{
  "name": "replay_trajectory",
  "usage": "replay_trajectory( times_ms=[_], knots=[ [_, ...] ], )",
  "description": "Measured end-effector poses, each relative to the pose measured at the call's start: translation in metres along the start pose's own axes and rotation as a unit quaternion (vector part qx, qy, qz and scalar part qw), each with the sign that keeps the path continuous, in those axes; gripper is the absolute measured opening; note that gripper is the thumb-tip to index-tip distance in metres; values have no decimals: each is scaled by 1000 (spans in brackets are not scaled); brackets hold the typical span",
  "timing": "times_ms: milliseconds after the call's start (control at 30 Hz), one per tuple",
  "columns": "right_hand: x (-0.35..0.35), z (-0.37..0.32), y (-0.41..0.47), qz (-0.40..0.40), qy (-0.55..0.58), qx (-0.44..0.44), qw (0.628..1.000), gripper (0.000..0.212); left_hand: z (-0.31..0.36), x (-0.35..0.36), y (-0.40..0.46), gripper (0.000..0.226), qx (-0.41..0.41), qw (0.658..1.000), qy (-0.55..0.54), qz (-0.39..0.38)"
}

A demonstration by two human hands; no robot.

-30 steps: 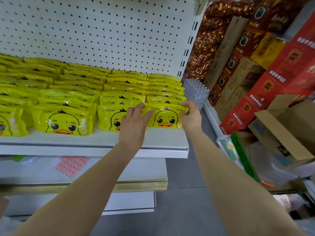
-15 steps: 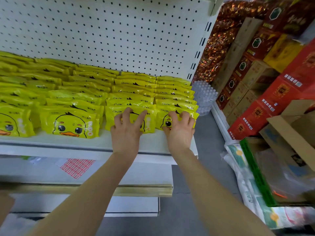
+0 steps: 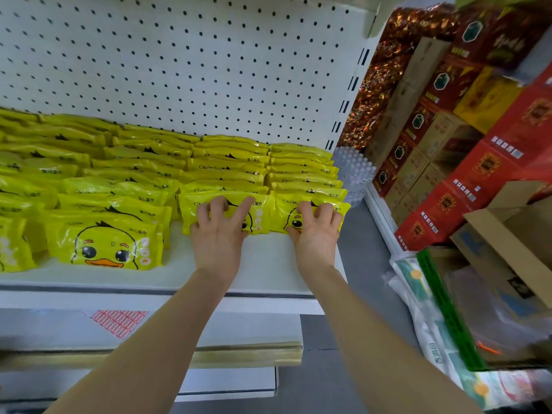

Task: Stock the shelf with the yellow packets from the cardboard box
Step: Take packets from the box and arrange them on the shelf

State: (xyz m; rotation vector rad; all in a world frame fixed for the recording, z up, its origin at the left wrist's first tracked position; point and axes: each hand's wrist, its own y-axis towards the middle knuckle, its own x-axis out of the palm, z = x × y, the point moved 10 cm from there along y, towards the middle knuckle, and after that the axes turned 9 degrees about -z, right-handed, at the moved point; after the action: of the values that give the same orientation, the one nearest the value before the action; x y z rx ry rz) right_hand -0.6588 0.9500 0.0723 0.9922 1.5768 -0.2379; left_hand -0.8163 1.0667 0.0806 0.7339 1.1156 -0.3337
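Several rows of yellow duck-print packets [image 3: 227,165] stand on the white shelf [image 3: 268,270]. My left hand [image 3: 218,237] presses spread fingers against the front packet [image 3: 263,210] of the second row from the right. My right hand [image 3: 316,234] presses its fingertips on the front packet [image 3: 283,213] of the rightmost row, at the shelf's right end. Both packets stand upright against the packets behind them. The open cardboard box [image 3: 507,234] is at the right, beyond the shelf's end.
A white pegboard [image 3: 179,70] backs the shelf. Red and brown cartons [image 3: 478,162] are stacked at the right, with a clear plastic holder [image 3: 354,171] beside the shelf's end. A green crate [image 3: 448,309] and bagged goods lie on the floor. Lower shelves sit below.
Both hands moved from the sides of the rightmost front packet onto the faces of two front packets and pushed them back. The view shifted closer and to the left.
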Motion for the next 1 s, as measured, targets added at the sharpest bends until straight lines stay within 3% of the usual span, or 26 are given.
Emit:
replay_trajectory(
  times_ms=[600,700,800,1000],
  knots=[
    [9,-6,16,24,-83,17,996,50,-1,3,20,76,9,1000,10,10],
    [-7,-14,6,70,-61,-30,995,39,1,-8,11,75,27,999,27,29],
    [-29,-45,8,122,19,-110,986,25,1,-18,8,89,61,996,42,56],
    [-4,-138,65,-43,60,-201,977,44,-14,-14,27,124,56,995,85,-12]
  ],
)
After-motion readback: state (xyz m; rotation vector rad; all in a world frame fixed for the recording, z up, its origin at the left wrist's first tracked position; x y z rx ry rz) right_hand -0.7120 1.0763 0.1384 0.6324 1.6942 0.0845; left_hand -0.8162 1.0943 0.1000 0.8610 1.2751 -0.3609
